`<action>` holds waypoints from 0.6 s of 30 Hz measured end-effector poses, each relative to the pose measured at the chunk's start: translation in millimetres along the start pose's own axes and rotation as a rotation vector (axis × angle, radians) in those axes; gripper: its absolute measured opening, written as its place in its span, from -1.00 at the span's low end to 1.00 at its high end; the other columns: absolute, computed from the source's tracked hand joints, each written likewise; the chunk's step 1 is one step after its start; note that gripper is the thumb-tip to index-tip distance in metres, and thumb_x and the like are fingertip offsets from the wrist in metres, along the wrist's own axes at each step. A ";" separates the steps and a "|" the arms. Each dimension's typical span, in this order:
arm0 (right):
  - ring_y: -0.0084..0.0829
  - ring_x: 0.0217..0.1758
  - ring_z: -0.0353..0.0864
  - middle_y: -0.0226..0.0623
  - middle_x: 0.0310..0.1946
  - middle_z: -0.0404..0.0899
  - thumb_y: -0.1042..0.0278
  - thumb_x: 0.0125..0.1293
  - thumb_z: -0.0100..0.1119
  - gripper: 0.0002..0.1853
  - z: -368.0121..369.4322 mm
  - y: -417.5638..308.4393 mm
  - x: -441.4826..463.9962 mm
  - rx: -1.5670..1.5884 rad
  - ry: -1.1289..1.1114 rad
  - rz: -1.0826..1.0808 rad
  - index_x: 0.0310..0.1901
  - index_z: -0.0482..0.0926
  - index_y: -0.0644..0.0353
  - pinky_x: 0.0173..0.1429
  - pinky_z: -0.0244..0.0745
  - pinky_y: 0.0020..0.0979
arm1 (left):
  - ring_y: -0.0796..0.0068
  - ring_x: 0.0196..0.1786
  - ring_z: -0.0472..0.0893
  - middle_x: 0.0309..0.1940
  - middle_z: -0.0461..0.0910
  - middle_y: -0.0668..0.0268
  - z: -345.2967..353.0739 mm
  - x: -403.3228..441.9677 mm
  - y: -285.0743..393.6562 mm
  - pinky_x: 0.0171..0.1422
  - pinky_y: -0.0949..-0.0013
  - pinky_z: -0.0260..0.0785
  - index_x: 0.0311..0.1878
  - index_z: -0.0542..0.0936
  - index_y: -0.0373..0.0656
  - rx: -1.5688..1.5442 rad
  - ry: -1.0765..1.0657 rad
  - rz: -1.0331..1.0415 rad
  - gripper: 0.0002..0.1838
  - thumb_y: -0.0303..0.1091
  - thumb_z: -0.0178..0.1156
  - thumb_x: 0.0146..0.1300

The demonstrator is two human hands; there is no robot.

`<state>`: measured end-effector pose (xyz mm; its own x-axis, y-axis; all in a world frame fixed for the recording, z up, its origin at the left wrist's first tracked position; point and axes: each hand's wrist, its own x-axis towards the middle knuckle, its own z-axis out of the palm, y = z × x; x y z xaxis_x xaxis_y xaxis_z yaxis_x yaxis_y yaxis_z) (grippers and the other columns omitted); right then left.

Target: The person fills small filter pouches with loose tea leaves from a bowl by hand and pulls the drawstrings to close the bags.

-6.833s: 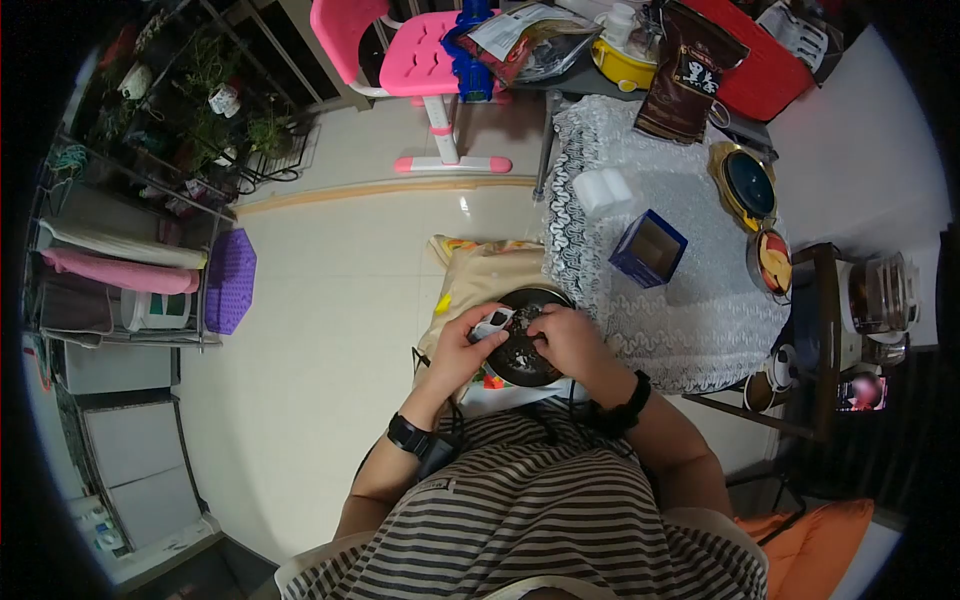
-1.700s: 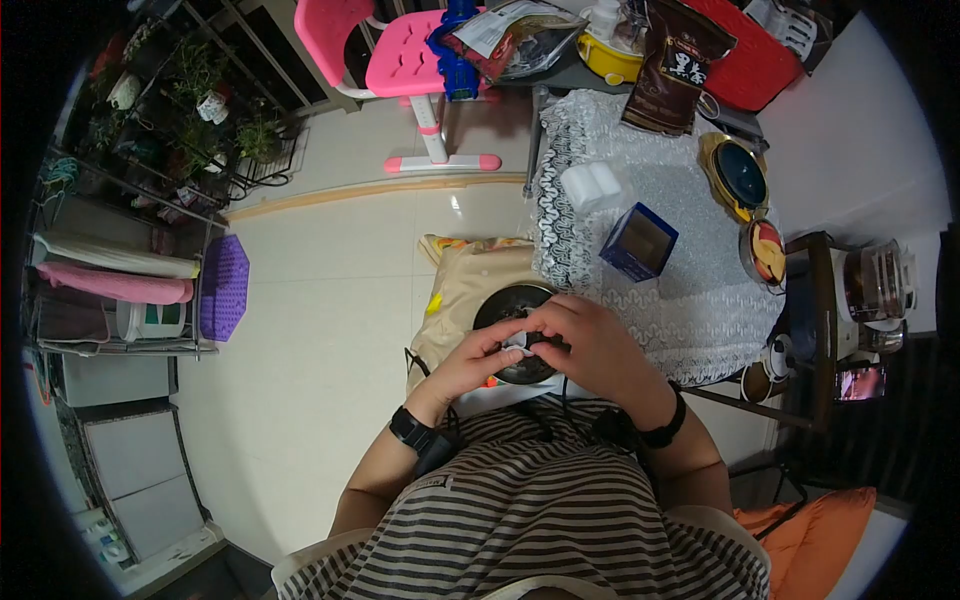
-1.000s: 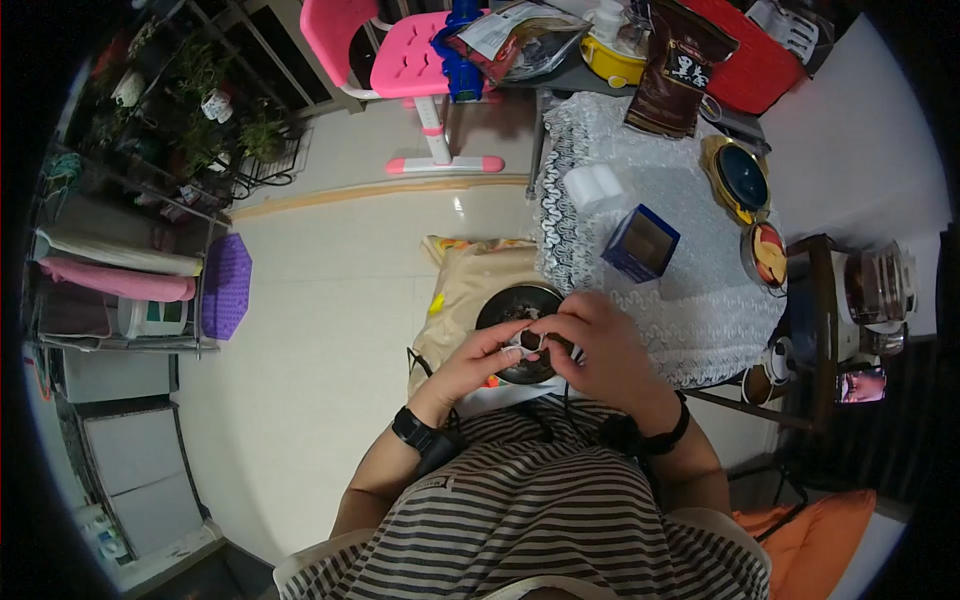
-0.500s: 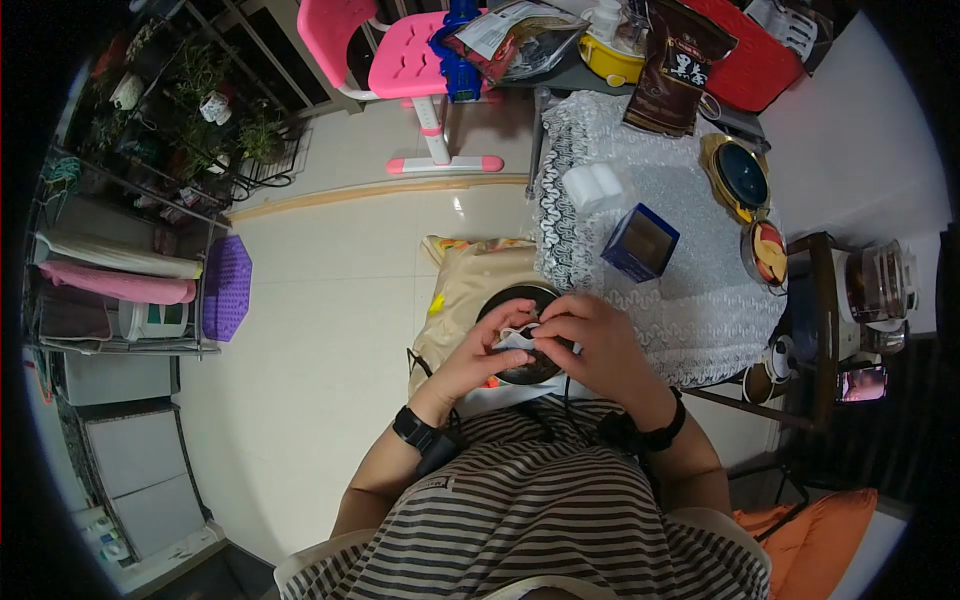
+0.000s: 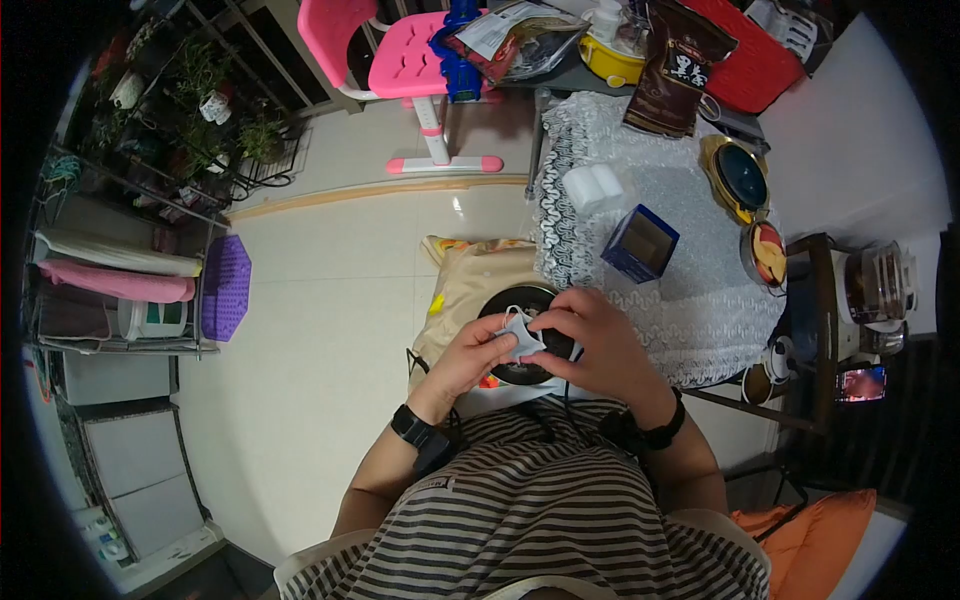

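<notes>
One white pouch, gripped by left hand and right hand, is best held level above the dark bowl.

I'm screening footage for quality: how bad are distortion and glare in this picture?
Head view: strong fisheye bending, black corners; same head view: a small bright glare spot on the floor, well away from the white pouch in the left hand.

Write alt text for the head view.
The left hand pinches a small white pouch above a dark round dish, the right hand at the pouch's edge. A striped top fills the foreground; to the right, a lace-covered table holds an open blue box, and potted plants stand at upper left.
</notes>
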<state>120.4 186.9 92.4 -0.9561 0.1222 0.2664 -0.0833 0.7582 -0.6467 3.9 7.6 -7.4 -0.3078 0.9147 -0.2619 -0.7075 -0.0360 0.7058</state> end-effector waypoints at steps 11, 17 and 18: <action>-0.32 -0.25 0.50 -0.36 -0.34 0.44 0.37 0.01 0.41 -0.80 11.2 6.1 -2.3 -0.079 0.007 -0.080 -0.28 0.66 0.08 -0.22 0.45 -0.33 | 0.69 -0.08 0.59 -0.06 0.61 0.41 20.5 -1.8 12.4 -0.09 0.69 0.42 0.22 0.47 -0.21 -0.010 0.009 0.028 -0.65 -0.31 0.09 0.44; -0.25 -0.24 0.55 -0.33 -0.35 0.50 0.37 0.09 0.32 -0.84 15.9 13.0 -1.8 0.135 0.139 0.043 -0.26 0.64 0.09 -0.22 0.49 -0.25 | 0.55 -0.02 0.60 -0.03 0.61 0.32 8.0 -3.3 10.3 0.00 0.53 0.47 0.21 0.48 -0.25 -0.080 0.115 0.073 -0.64 -0.30 0.09 0.43; -0.22 -0.23 0.57 -0.30 -0.34 0.52 0.37 0.08 0.32 -0.82 15.4 17.9 -2.8 0.098 0.102 0.107 -0.24 0.65 0.09 -0.18 0.49 -0.23 | 0.52 0.00 0.60 -0.03 0.61 0.31 5.1 -3.4 13.4 0.01 0.50 0.48 0.21 0.48 -0.26 -0.073 0.151 0.095 -0.63 -0.30 0.09 0.42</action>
<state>117.3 190.2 69.1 -0.9278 0.2673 0.2603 -0.0142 0.6720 -0.7405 -1.3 6.1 6.3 -0.4635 0.8350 -0.2964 -0.7132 -0.1531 0.6841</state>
